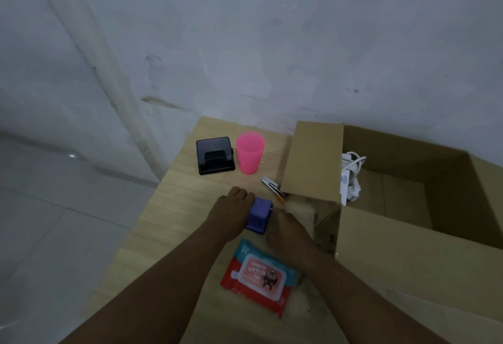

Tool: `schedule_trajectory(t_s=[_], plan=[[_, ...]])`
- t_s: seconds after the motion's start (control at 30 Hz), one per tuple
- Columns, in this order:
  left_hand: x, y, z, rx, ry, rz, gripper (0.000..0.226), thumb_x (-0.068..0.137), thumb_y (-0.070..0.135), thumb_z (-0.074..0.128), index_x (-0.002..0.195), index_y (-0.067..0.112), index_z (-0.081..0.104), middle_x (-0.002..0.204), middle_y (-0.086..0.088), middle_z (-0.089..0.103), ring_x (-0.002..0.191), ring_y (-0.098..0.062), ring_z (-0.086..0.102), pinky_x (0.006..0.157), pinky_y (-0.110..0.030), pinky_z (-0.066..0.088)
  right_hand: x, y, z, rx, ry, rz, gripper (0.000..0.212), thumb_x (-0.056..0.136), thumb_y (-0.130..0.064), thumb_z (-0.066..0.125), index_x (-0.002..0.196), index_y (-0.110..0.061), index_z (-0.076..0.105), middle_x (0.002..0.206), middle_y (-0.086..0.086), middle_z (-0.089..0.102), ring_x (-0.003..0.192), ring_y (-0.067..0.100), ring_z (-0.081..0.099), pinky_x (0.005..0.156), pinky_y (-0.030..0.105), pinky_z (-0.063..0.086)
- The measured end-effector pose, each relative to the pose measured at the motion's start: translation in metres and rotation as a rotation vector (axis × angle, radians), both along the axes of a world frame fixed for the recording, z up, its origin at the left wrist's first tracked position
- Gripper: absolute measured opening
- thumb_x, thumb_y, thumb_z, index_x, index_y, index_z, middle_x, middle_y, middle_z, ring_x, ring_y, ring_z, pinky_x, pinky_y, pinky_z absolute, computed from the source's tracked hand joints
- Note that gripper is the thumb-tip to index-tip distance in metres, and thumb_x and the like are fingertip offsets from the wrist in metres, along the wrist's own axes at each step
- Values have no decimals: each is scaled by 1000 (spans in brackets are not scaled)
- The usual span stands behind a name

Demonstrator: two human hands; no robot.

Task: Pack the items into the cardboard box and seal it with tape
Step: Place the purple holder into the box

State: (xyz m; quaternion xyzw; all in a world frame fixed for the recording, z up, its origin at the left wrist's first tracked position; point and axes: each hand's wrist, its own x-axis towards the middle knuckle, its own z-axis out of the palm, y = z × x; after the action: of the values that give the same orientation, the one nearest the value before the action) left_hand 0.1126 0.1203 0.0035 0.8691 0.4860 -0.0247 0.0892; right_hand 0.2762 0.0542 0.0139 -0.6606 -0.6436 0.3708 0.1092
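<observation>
I am working on the purple block, which is sitting on the tabletop at frame centre, just left of the open cardboard box. It is looking small, rigid and probably light, with smooth sides that could slip, so I am judging its two opposite side faces the best hold. My left hand is reaching in from the lower left, its grip curling over the block's left and far edges. My right hand is lying against the right side, knuckles up. Its fingers are hidden, so I cannot tell its grip.

Open cardboard box holds white cable; pink cup, black punch, purple block, wipes pack lie outside
</observation>
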Motion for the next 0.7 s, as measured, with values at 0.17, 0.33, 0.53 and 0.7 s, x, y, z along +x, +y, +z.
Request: schedule_trajectory(t_s=[0.17,0.33,0.53,0.7], plan=[[-1,6,-4,77,33,-40,37,86,15,61,120,8,48,123,-10,46,122,-29,36,81,-36,46,3,-5,9,-23,-42,-30,37,93,-17,54,127,-9,40,120,9,51,100,21,52,73,26,37],[-19,5,-10,158,-195,53,42,63,17,84,94,6,57,101,-12,54,94,-30,47,69,-36,50,-12,-1,40,-41,152,-163,34,92,-28,56,121,-10,49,113,7,58,101,24,57,82,35,46],[-25,-19,11,176,-549,283,38,72,15,79,97,3,53,104,-11,43,91,-22,34,71,-32,31,-40,2,68,48,480,-238,43,89,-36,64,126,-27,43,119,-3,57,99,10,59,79,20,49],[-15,-35,32,242,-663,324,31,75,20,69,96,4,52,105,-11,42,91,-25,38,71,-33,33,-41,1,92,162,546,-302,37,86,-41,66,112,-29,43,105,-6,58,86,6,60,67,17,52]])
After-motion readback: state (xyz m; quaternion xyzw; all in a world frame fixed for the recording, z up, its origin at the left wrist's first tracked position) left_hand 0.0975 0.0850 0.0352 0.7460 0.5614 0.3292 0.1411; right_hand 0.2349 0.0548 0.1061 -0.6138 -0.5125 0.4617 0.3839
